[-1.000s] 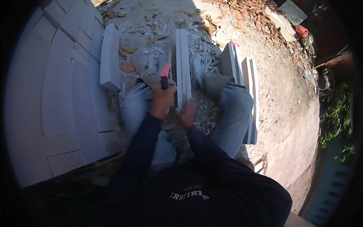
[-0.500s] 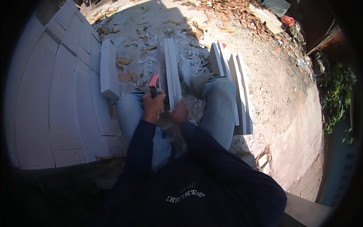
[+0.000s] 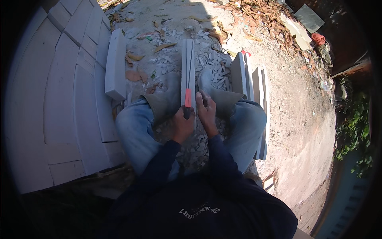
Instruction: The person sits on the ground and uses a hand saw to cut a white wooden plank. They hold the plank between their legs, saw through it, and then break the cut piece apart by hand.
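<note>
My left hand point(image 3: 182, 124) grips the red-and-black handle point(image 3: 188, 104) of a hand saw, whose long thin blade point(image 3: 190, 65) runs along the top of a narrow white block point(image 3: 185, 59) between my feet. Just right of the handle, my right hand point(image 3: 206, 111) has its fingers curled at the block's right edge, holding it; the exact contact is partly hidden. My jeans-clad knees point(image 3: 248, 123) flank the block.
White blocks are stacked at the left point(image 3: 59, 95), with one separate block point(image 3: 114, 63) beside them. Upright slabs point(image 3: 242, 75) stand right of my leg. White rubble point(image 3: 217, 59) and dry leaves point(image 3: 258, 20) litter the ground; plants point(image 3: 354, 131) grow at far right.
The saw has shifted from the block's left side onto its top. My right hand has slid forward along the block, now level with the saw handle.
</note>
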`<state>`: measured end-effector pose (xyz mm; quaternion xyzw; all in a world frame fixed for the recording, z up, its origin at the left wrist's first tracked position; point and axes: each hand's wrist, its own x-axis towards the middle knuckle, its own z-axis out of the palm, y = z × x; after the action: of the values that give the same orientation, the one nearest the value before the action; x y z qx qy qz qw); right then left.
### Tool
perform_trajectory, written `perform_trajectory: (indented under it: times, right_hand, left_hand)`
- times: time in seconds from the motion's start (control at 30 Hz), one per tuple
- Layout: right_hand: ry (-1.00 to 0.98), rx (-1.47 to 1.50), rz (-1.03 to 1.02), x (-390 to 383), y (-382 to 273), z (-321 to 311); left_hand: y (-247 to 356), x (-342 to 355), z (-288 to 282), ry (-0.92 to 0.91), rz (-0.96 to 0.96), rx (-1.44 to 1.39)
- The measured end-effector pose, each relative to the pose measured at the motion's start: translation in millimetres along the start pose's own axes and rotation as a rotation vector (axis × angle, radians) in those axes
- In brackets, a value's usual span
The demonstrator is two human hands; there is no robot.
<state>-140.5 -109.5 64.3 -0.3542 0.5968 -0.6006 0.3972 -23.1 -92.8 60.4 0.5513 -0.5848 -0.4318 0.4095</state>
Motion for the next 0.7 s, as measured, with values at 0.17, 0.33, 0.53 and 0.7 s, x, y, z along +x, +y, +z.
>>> perform_trajectory:
  times: [0.17, 0.33, 0.53, 0.7]
  right_hand:
    - [-0.287, -0.326, -0.376, 9.8, -3.1, 2.6]
    - [-0.286, -0.482, -0.375, 14.5, 6.8, 10.9]
    - [-0.259, -0.515, -0.426, 14.3, 23.4, 23.5]
    - [-0.25, -0.555, -0.432, 13.8, 23.9, 20.5]
  left_hand:
    - [-6.6, 13.0, 18.9, 0.031, 0.073, -0.027]
    - [-25.4, 23.7, 26.8, -0.01, 0.065, -0.053]
    - [-73.4, 23.0, 35.9, -0.003, -0.079, -0.305]
    - [-55.4, 22.6, 26.1, -0.016, 0.106, -0.076]
